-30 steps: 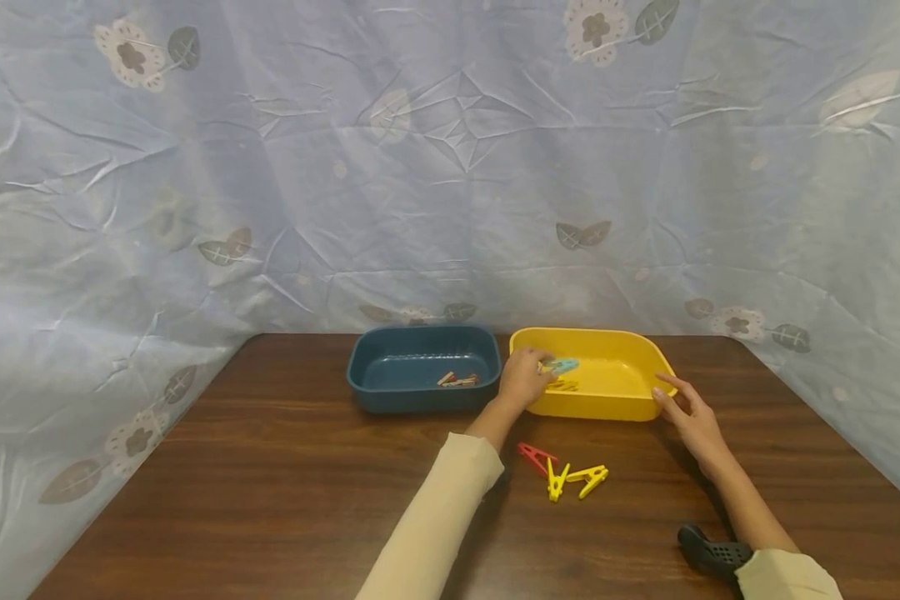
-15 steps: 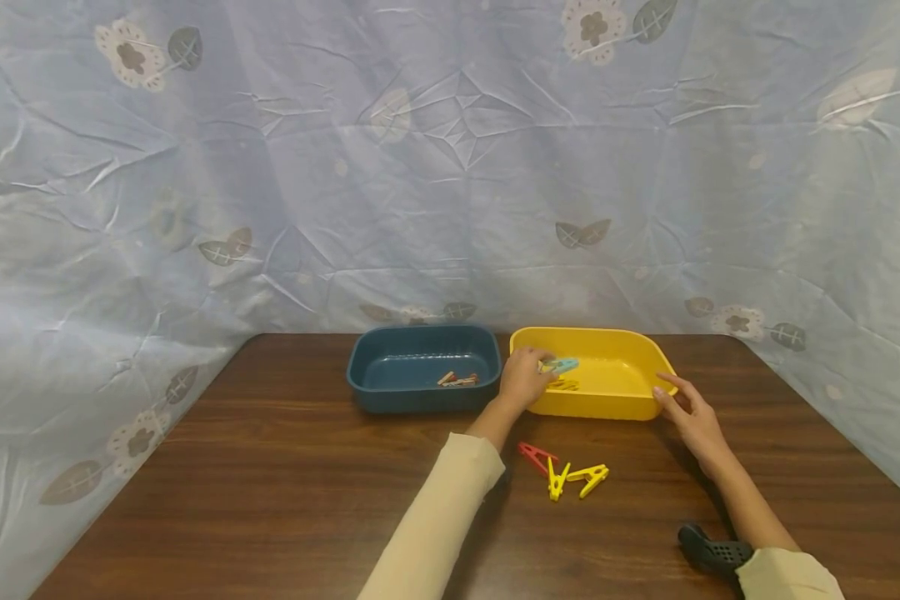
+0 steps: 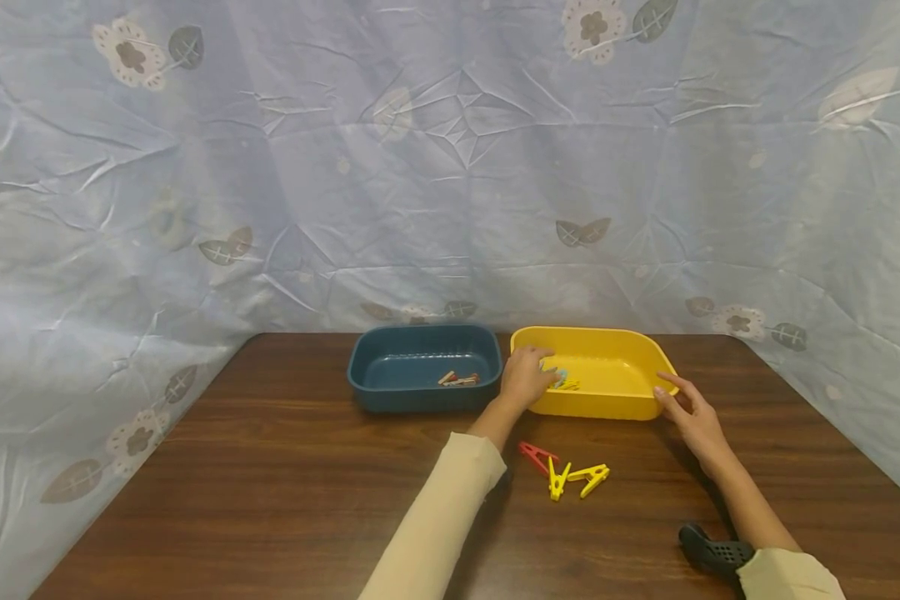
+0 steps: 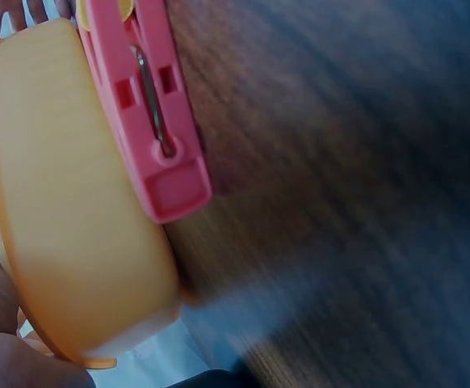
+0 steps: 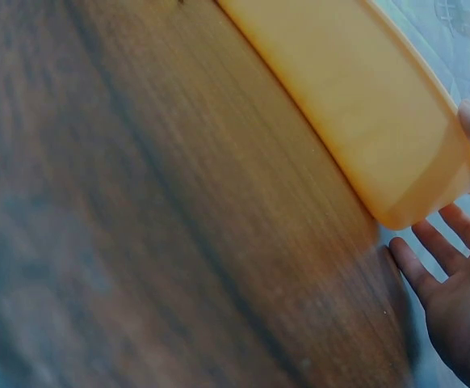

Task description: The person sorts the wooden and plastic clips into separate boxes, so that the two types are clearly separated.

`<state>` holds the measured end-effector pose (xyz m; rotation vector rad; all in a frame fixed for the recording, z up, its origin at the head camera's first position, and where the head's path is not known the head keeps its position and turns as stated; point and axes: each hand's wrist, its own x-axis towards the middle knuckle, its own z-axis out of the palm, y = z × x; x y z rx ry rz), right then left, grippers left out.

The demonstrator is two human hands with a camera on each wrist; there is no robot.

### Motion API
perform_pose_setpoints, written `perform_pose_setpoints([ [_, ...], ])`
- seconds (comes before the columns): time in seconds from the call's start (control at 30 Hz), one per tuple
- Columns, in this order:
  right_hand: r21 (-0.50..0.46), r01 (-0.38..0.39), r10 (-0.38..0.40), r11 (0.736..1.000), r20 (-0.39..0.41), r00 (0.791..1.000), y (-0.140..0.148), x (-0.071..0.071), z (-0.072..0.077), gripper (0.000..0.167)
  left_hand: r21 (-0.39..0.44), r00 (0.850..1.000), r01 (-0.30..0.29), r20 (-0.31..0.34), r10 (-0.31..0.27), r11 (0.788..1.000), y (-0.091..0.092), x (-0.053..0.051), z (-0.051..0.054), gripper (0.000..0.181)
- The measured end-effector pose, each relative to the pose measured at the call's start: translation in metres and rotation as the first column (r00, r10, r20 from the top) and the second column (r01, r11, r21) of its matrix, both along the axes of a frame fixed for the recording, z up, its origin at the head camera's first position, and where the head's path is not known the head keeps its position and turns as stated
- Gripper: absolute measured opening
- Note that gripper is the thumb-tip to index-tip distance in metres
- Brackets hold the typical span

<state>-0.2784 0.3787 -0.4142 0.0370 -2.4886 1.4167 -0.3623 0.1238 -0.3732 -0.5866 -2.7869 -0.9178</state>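
A yellow plastic tub (image 3: 592, 407) stands at the right rear of the table. My left hand (image 3: 525, 377) reaches over its left front rim, fingers relaxed and holding nothing that I can see. Just past the fingertips, a light blue clothespin (image 3: 562, 376) lies in the tub beside yellow clothespins (image 3: 570, 385), partly hidden. At the tub's right front corner, my right hand (image 3: 696, 423) holds the rim lightly between thumb and index finger; its other fingers are spread below the rim in the right wrist view. In front of the tub lie a red clothespin (image 3: 537, 455) and two yellow clothespins (image 3: 558, 482).
A dark blue tub (image 3: 412, 402) stands close to the left of the yellow one, with several small wooden clothespins (image 3: 459, 379) inside. The brown wooden table (image 3: 270, 500) runs back to a patterned curtain (image 3: 450, 208). A black wrist strap (image 3: 712, 552) is on the right forearm.
The light blue clothespin, earlier between my left thumb and fingers, now lies lower in the yellow tub. My left fingers have parted; the right hand has stayed at the corner.
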Motion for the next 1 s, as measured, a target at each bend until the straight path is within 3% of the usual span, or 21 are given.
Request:
perform_pose_setpoints([
  [0.13,-0.003,0.001,-0.001,1.000,0.001,1.000,0.000,0.000,0.000,0.055,-0.018,1.000,0.023,0.010,-0.022,1.000,-0.001,0.000,0.002,0.040],
  [0.27,-0.022,-0.002,0.002,1.000,-0.006,1.000,0.000,-0.002,-0.001,0.054,-0.010,0.993,0.107,0.047,-0.106,0.994,-0.007,0.000,0.006,0.042],
  [0.4,-0.037,-0.014,0.013,0.999,-0.010,1.000,0.000,-0.003,-0.004,0.054,0.091,0.980,0.182,0.067,-0.188,0.979,-0.013,0.002,0.008,0.040],
  [0.5,-0.036,-0.015,0.015,0.999,-0.013,1.000,0.001,-0.003,-0.005,0.054,0.178,0.973,0.218,0.033,-0.227,0.960,-0.016,0.007,0.009,0.036],
  [0.6,-0.037,-0.015,0.014,0.999,-0.013,1.000,0.001,-0.003,-0.006,0.054,0.291,0.961,0.269,-0.022,-0.275,0.918,-0.021,0.018,0.010,0.031],
  [0.7,-0.040,-0.017,0.016,0.999,-0.017,1.000,0.000,-0.004,-0.006,0.054,0.413,0.947,0.302,-0.028,-0.319,0.859,-0.027,0.035,0.010,0.027],
  [0.77,-0.041,-0.017,0.016,0.999,-0.022,1.000,0.000,-0.005,-0.006,0.053,0.487,0.941,0.291,0.011,-0.339,0.824,-0.031,0.047,0.007,0.027],
  [0.9,-0.031,-0.018,0.018,0.999,-0.027,0.999,0.002,-0.006,-0.004,0.053,0.612,0.920,0.213,0.137,-0.367,0.762,-0.040,0.066,-0.001,0.027],
  [1.0,-0.020,-0.017,0.016,1.000,-0.022,1.000,0.004,-0.006,-0.002,0.053,0.657,0.915,0.189,0.152,-0.374,0.730,-0.046,0.072,-0.008,0.024],
])
